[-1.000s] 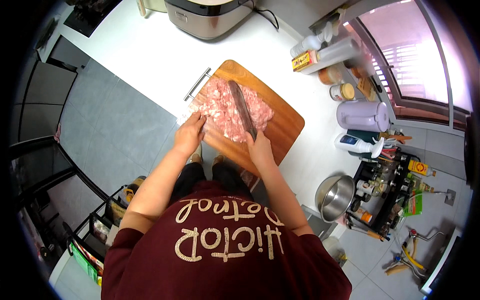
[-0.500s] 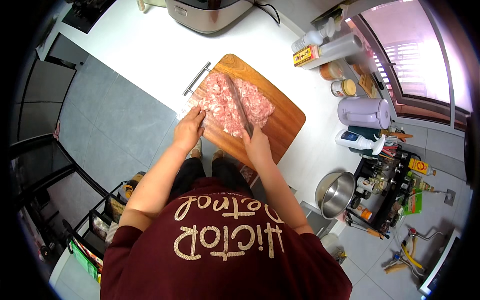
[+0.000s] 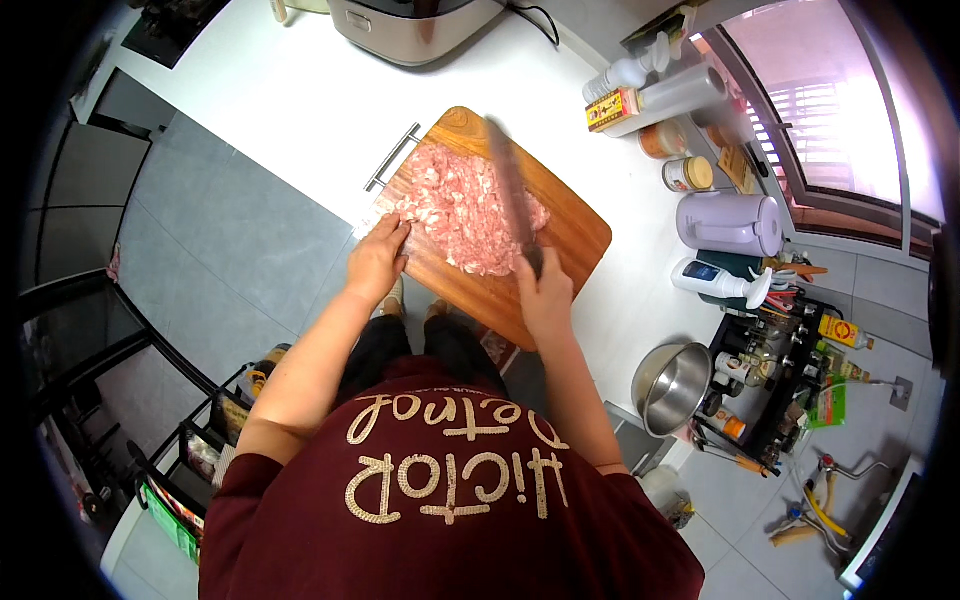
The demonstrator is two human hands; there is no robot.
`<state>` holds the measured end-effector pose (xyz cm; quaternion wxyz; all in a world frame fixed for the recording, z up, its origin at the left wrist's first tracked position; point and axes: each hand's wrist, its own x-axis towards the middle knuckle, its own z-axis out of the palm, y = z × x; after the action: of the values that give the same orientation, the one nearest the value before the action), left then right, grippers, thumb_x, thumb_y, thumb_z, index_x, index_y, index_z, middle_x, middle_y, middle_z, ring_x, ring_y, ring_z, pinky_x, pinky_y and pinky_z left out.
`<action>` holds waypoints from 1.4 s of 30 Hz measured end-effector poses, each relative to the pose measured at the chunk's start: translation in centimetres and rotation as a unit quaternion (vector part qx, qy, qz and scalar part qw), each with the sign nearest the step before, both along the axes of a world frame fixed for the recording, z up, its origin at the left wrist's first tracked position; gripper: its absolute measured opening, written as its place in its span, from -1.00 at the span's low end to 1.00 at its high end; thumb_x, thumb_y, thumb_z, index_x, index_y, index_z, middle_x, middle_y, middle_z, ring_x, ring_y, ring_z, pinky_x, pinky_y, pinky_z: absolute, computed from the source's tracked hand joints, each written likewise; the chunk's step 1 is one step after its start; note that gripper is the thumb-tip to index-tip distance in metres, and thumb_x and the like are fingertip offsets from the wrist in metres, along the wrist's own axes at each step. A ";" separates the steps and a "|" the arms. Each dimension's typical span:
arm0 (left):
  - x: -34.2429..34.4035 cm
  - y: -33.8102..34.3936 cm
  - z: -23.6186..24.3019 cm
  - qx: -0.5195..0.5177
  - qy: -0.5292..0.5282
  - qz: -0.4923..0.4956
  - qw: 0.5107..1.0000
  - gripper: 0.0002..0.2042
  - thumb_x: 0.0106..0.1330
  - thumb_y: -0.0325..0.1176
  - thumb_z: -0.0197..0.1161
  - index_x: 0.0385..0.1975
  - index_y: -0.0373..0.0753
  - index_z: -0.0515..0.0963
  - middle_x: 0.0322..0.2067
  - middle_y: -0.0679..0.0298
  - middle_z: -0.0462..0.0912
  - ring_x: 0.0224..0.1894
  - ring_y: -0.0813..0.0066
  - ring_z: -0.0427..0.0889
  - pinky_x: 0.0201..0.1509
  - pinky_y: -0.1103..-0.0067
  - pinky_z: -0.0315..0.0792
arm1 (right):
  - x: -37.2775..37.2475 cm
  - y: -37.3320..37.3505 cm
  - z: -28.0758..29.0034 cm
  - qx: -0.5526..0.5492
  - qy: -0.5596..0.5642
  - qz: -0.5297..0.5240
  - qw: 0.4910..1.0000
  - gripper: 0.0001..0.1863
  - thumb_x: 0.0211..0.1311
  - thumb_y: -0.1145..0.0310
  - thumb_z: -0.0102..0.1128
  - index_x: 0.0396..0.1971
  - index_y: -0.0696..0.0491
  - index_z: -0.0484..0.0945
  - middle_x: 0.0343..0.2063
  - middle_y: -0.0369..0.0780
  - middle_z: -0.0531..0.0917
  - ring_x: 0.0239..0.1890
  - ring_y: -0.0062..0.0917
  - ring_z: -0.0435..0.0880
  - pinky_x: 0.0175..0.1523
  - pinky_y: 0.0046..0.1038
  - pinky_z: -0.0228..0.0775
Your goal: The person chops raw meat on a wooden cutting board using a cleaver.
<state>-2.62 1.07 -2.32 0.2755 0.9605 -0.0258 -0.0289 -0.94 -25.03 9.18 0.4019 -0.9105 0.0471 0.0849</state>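
Minced meat (image 3: 455, 212) lay spread across the wooden board (image 3: 578, 225). The right hand (image 3: 546, 294) was closed around the handle of a knife (image 3: 513, 192); the left hand (image 3: 377, 258) touched the board's left edge, whether gripping it I could not tell.

- A big silver cooker (image 3: 415, 35) sits on the white worktop (image 3: 270, 100), with a black cord (image 3: 545, 22) beside it.
- A light purple jug (image 3: 729, 223) is next to a white spray bottle (image 3: 712, 282).
- A jar (image 3: 687, 174) has a yellow lid.
- A shiny metal bowl (image 3: 684, 392) is near a bright green packet (image 3: 828, 404).
- Grey tiles (image 3: 225, 225) cover the floor.
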 end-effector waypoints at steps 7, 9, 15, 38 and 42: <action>0.5 -0.3 0.3 0.000 0.014 -0.006 1.000 -0.44 0.04 -0.47 0.40 0.14 -0.13 0.51 0.25 0.14 0.43 0.30 0.19 0.41 0.28 0.41 0.42 | -0.4 -3.5 -5.7 -0.073 0.052 -0.030 0.996 -0.61 0.36 0.13 0.10 -0.25 0.23 0.43 -0.34 0.18 0.64 -0.22 0.11 0.63 -0.14 -0.05 0.43; 0.2 0.0 0.6 0.007 0.028 0.001 1.000 -0.44 0.05 -0.47 0.40 0.15 -0.13 0.51 0.26 0.15 0.43 0.30 0.19 0.41 0.27 0.41 0.42 | 0.3 -2.4 -2.0 -0.045 0.061 -0.037 0.996 -0.59 0.35 0.11 0.11 -0.25 0.24 0.44 -0.33 0.19 0.63 -0.19 0.12 0.62 -0.10 -0.02 0.43; 0.7 -0.4 1.3 -0.004 0.024 -0.008 1.000 -0.47 0.04 -0.50 0.38 0.11 -0.18 0.53 0.26 0.11 0.43 0.28 0.16 0.43 0.28 0.39 0.42 | -0.1 -1.8 -5.8 -0.077 0.069 -0.033 0.994 -0.59 0.35 0.11 0.13 -0.23 0.23 0.46 -0.37 0.19 0.63 -0.22 0.12 0.62 -0.16 -0.05 0.44; 0.0 -0.2 0.8 0.003 0.016 0.002 1.000 -0.45 0.05 -0.47 0.39 0.14 -0.13 0.51 0.25 0.16 0.43 0.28 0.19 0.43 0.25 0.39 0.44 | 0.3 0.0 -3.1 -0.048 0.052 0.031 0.997 -0.50 0.32 0.05 0.11 -0.06 0.24 0.44 -0.30 0.23 0.63 -0.16 0.14 0.61 -0.06 0.00 0.45; 0.5 -0.3 1.3 0.002 0.025 -0.005 1.000 -0.46 0.04 -0.48 0.38 0.12 -0.17 0.52 0.25 0.14 0.44 0.29 0.19 0.42 0.28 0.40 0.42 | 0.1 -0.5 -5.7 -0.065 0.069 0.021 0.995 -0.53 0.34 0.07 0.10 -0.07 0.23 0.45 -0.34 0.22 0.63 -0.19 0.14 0.61 -0.10 -0.01 0.45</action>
<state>-2.10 0.72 -1.05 0.2741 0.9599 -0.0236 -0.0544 -0.79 -25.50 3.47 0.3353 -0.9276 0.0612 0.1528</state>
